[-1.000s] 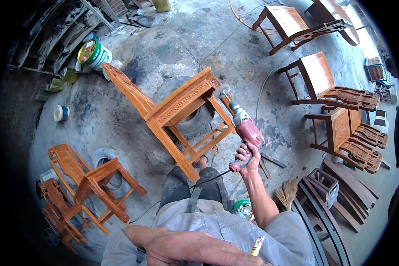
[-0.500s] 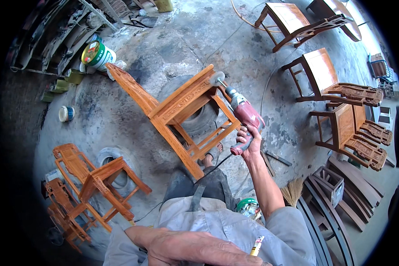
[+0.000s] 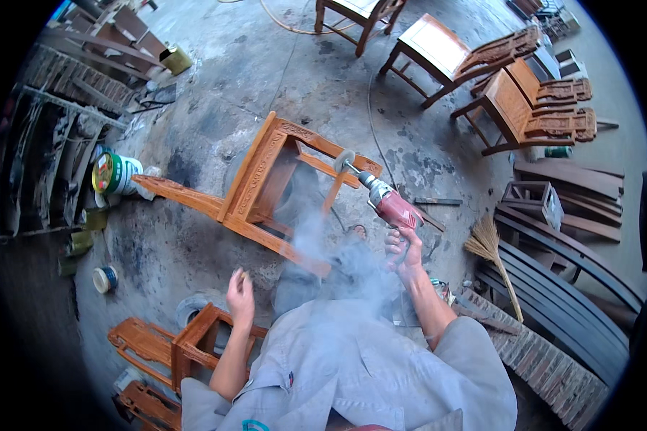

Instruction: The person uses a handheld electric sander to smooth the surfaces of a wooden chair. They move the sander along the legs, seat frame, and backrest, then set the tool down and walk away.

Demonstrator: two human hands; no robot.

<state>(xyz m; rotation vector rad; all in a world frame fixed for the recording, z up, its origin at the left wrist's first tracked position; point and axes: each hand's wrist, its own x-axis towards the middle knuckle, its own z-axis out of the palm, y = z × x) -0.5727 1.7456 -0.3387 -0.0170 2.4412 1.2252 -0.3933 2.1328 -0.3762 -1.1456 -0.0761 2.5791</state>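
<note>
My right hand (image 3: 407,251) grips a red-and-grey power drill (image 3: 395,208) by its handle, and the drill points up and left. A pale round disc (image 3: 343,160) on its spindle lies over or against the carved rail of a tipped wooden chair (image 3: 255,169); I cannot tell if they touch. My left hand (image 3: 241,294) is raised below the chair, fingers loosely bent and apart from it, with nothing visible in them. Whitish smoke drifts in front of my lap and partly hides the chair's lower leg and my right fingers.
Another wooden chair (image 3: 194,337) stands at lower left. Finished chairs (image 3: 438,50) stand at the upper right. A broom (image 3: 492,248) lies by dark curved boards (image 3: 553,287) on the right. A paint bucket (image 3: 115,173) sits near the chair's backrest; a hose (image 3: 372,122) crosses the floor.
My left hand has moved from near my chest, by a cigarette, out to the left. The view has turned, the tipped chair has swung round, and smoke has appeared. My right hand still holds the drill.
</note>
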